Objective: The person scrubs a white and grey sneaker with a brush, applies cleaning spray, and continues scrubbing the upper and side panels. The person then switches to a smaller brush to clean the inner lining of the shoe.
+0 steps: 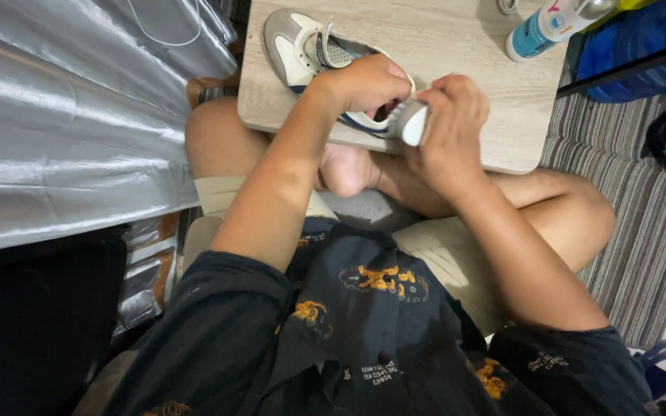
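Low worktop [456, 46] straight ahead, resting above the crossed legs. Shoe [302, 50] lying on its side on the worktop, toe toward the far left corner, heel hanging at the near edge. Left hand [364, 85] on top of the shoe near its opening, right hand [449, 127] just to the right of it, at the heel, over the worktop's near edge. Both hands touching the shoe, close beside each other. Bottle [545, 27] lying at the far right of the worktop, well apart from the shoe. Sheeting [71, 115] spread out to the left of the worktop. Striped rug [641, 216] on the floor to the right, beyond the right knee.
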